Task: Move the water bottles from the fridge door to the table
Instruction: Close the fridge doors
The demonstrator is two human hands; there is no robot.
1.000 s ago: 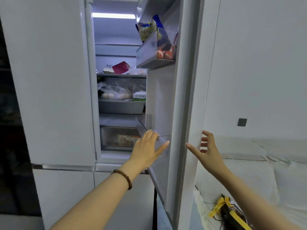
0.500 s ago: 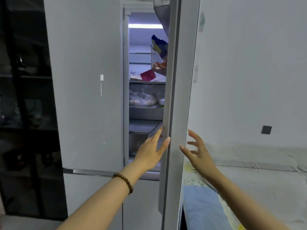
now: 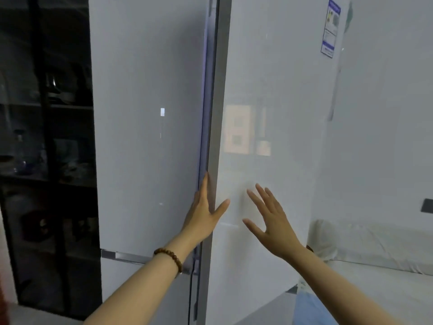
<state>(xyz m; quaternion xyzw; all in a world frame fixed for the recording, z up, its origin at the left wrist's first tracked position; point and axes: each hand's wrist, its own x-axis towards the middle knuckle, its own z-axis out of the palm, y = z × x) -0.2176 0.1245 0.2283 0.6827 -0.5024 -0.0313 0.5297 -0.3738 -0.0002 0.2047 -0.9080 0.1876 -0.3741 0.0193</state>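
Flat and empty, the left hand (image 3: 203,216) braces the edge of the glossy white fridge door (image 3: 269,90); the right hand (image 3: 274,226), splayed and empty, hovers beside it (apparently to close it).

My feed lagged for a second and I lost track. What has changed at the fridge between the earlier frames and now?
The right fridge door has swung almost shut, and only a thin lit gap remains. The left hand followed it in, flat on the door's edge. The right hand stays open near the door's front; contact is unclear. Nothing was gripped or released. The left door stayed closed.
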